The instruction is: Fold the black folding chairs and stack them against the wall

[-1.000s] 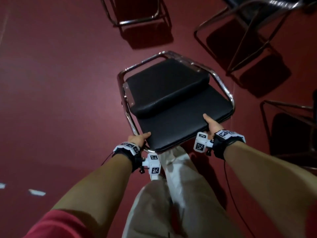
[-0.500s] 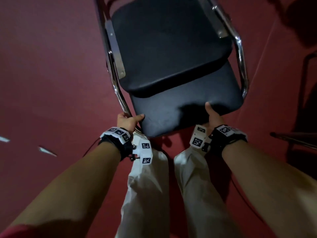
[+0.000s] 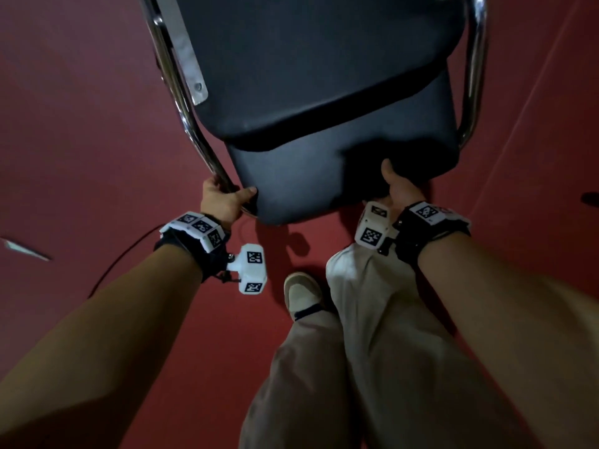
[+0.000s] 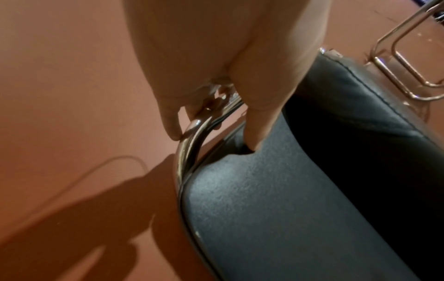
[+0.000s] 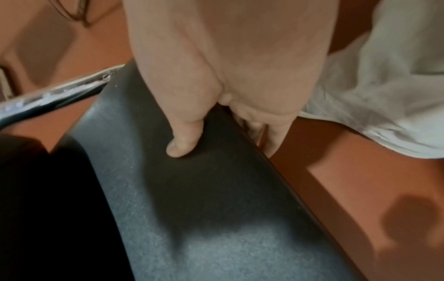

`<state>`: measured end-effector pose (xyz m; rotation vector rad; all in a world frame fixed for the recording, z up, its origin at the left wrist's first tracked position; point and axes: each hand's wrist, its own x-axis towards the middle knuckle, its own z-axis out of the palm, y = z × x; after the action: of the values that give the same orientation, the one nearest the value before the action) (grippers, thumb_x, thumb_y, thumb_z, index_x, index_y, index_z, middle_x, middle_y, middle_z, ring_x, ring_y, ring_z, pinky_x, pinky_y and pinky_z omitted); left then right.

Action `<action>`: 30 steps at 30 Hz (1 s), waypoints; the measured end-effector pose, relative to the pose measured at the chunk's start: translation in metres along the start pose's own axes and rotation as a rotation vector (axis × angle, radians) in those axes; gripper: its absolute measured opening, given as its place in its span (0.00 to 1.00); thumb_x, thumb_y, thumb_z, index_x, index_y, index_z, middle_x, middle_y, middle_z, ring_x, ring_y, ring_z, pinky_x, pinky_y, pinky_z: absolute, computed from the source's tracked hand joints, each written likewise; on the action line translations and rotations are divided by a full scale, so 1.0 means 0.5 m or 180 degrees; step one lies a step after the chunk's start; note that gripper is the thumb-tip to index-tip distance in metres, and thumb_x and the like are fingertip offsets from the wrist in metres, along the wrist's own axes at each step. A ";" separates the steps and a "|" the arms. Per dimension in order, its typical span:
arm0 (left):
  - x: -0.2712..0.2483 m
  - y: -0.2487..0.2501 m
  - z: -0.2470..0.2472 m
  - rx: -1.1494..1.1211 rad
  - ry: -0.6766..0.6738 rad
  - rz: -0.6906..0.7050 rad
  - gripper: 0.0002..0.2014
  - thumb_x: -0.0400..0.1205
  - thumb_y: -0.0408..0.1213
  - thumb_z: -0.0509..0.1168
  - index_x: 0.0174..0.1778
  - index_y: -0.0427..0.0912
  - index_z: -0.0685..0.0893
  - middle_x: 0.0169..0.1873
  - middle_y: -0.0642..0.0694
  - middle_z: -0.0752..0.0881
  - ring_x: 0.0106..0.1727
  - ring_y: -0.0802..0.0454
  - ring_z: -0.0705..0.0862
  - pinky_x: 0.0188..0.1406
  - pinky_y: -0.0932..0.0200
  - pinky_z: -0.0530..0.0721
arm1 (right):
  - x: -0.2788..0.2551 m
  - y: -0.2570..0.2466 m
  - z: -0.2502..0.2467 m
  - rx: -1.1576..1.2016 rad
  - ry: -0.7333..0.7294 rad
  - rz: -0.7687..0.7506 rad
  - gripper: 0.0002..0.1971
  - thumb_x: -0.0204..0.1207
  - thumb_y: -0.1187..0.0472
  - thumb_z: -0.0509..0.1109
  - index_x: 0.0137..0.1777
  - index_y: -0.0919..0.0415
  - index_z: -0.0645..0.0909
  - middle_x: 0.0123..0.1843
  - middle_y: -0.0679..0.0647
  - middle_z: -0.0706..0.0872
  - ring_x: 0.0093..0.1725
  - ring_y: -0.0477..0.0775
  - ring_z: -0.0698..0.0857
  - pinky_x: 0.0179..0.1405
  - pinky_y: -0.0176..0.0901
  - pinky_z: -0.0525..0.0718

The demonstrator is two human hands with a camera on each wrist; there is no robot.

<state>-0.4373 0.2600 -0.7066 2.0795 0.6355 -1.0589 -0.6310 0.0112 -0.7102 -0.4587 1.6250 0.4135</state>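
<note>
Both hands (image 3: 223, 202) (image 3: 400, 189) grip folded blk chair (image 3: 324, 76) by near edge

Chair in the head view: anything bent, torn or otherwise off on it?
Nothing stands out. The chair is folded, padding and chrome frame look intact. The left hand grips the frame; the right hand holds the pad's edge. The picture is too dim to rule out small scuffs.

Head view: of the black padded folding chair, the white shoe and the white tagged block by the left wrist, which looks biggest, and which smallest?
1. Black padded folding chair, by far.
2. White shoe and white tagged block: look alike; the block sits nearer the camera, so unranked.
</note>
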 end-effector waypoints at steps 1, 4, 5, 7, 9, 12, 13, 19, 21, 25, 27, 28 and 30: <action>0.010 -0.013 0.000 0.0021 -0.0008 0.0015 0.42 0.61 0.41 0.82 0.70 0.41 0.71 0.55 0.46 0.85 0.58 0.42 0.88 0.60 0.36 0.87 | 0.011 0.009 0.005 -0.0014 -0.0092 0.0000 0.33 0.63 0.29 0.76 0.50 0.61 0.86 0.37 0.55 0.88 0.32 0.53 0.82 0.34 0.42 0.76; 0.045 -0.056 0.003 -0.0042 0.0004 0.0026 0.36 0.70 0.34 0.80 0.72 0.40 0.71 0.52 0.50 0.85 0.56 0.45 0.87 0.62 0.39 0.87 | 0.049 0.038 0.017 0.0159 -0.0097 -0.0132 0.24 0.74 0.37 0.73 0.52 0.60 0.86 0.50 0.57 0.91 0.46 0.55 0.88 0.45 0.47 0.85; 0.055 -0.069 0.005 -0.0046 0.0004 0.0047 0.35 0.73 0.32 0.79 0.73 0.39 0.70 0.51 0.51 0.84 0.54 0.46 0.86 0.62 0.41 0.86 | 0.058 0.046 0.020 0.0210 -0.0073 -0.0173 0.22 0.76 0.39 0.72 0.51 0.60 0.85 0.51 0.57 0.91 0.47 0.56 0.89 0.47 0.48 0.87; 0.070 -0.091 0.004 -0.0015 0.0014 0.0079 0.34 0.76 0.30 0.77 0.75 0.37 0.69 0.51 0.50 0.84 0.55 0.46 0.86 0.61 0.42 0.86 | 0.082 0.067 0.026 0.0271 -0.0068 -0.0193 0.20 0.78 0.40 0.71 0.51 0.59 0.85 0.52 0.57 0.91 0.46 0.56 0.90 0.45 0.49 0.88; 0.081 -0.102 0.001 -0.0020 0.0026 0.0101 0.35 0.73 0.32 0.78 0.74 0.38 0.69 0.54 0.47 0.84 0.57 0.43 0.87 0.62 0.40 0.87 | 0.089 0.078 0.036 0.0173 -0.0092 -0.0156 0.22 0.77 0.39 0.70 0.53 0.59 0.86 0.51 0.57 0.92 0.45 0.56 0.92 0.42 0.48 0.88; 0.091 -0.105 -0.002 -0.0042 0.0076 0.0054 0.41 0.62 0.41 0.79 0.71 0.41 0.71 0.56 0.47 0.85 0.58 0.42 0.88 0.60 0.38 0.88 | 0.092 0.080 0.055 0.0009 0.0091 -0.0114 0.29 0.74 0.34 0.70 0.59 0.60 0.86 0.52 0.57 0.92 0.45 0.57 0.92 0.37 0.46 0.87; 0.098 -0.106 -0.002 -0.0066 0.0053 0.0004 0.42 0.59 0.44 0.79 0.69 0.43 0.72 0.56 0.47 0.86 0.57 0.42 0.88 0.59 0.38 0.88 | 0.098 0.079 0.057 -0.0005 0.0198 -0.0110 0.29 0.74 0.36 0.72 0.60 0.61 0.85 0.52 0.57 0.92 0.45 0.57 0.91 0.35 0.45 0.87; 0.119 -0.100 0.009 -0.0037 -0.0052 -0.0159 0.43 0.56 0.43 0.80 0.69 0.39 0.74 0.53 0.45 0.87 0.57 0.39 0.89 0.55 0.39 0.89 | 0.131 0.100 0.049 0.0244 0.0424 -0.0104 0.25 0.77 0.51 0.76 0.67 0.67 0.78 0.55 0.57 0.85 0.48 0.51 0.85 0.27 0.37 0.86; 0.120 -0.102 0.014 0.0008 -0.0028 -0.0171 0.41 0.56 0.43 0.78 0.66 0.41 0.73 0.50 0.47 0.86 0.57 0.39 0.89 0.57 0.36 0.89 | 0.125 0.101 0.054 0.0300 0.0440 -0.0057 0.21 0.79 0.52 0.74 0.64 0.66 0.79 0.47 0.55 0.82 0.42 0.49 0.84 0.24 0.36 0.85; 0.105 -0.102 0.019 0.0133 0.0036 -0.0223 0.42 0.59 0.40 0.79 0.71 0.44 0.73 0.51 0.50 0.85 0.53 0.44 0.88 0.57 0.43 0.89 | 0.126 0.095 0.062 0.0501 0.0462 -0.0071 0.19 0.81 0.54 0.72 0.69 0.61 0.78 0.52 0.56 0.82 0.42 0.50 0.82 0.24 0.40 0.85; 0.092 -0.084 0.020 0.0184 0.0001 -0.0281 0.33 0.70 0.33 0.78 0.71 0.40 0.74 0.51 0.48 0.84 0.42 0.53 0.87 0.46 0.52 0.88 | 0.114 0.090 0.068 0.0578 0.0459 -0.0045 0.17 0.81 0.54 0.71 0.67 0.59 0.78 0.60 0.57 0.83 0.48 0.51 0.84 0.30 0.45 0.86; 0.088 -0.075 0.016 0.0209 -0.0047 -0.0339 0.28 0.73 0.31 0.76 0.68 0.38 0.76 0.49 0.46 0.85 0.35 0.56 0.87 0.37 0.56 0.86 | 0.103 0.088 0.071 0.0572 0.0451 -0.0037 0.17 0.82 0.53 0.70 0.67 0.58 0.77 0.62 0.57 0.82 0.50 0.52 0.84 0.34 0.46 0.86; 0.070 -0.047 0.007 0.0276 -0.0070 -0.0447 0.20 0.76 0.31 0.75 0.63 0.35 0.80 0.43 0.43 0.85 0.27 0.55 0.85 0.35 0.56 0.84 | 0.078 0.084 0.074 0.0573 0.0408 -0.0054 0.21 0.83 0.54 0.68 0.73 0.59 0.74 0.63 0.59 0.81 0.54 0.53 0.84 0.44 0.47 0.87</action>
<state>-0.4361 0.2760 -0.7459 2.1194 0.7458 -1.2059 -0.6250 0.0642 -0.7530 -0.3687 1.7636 0.2260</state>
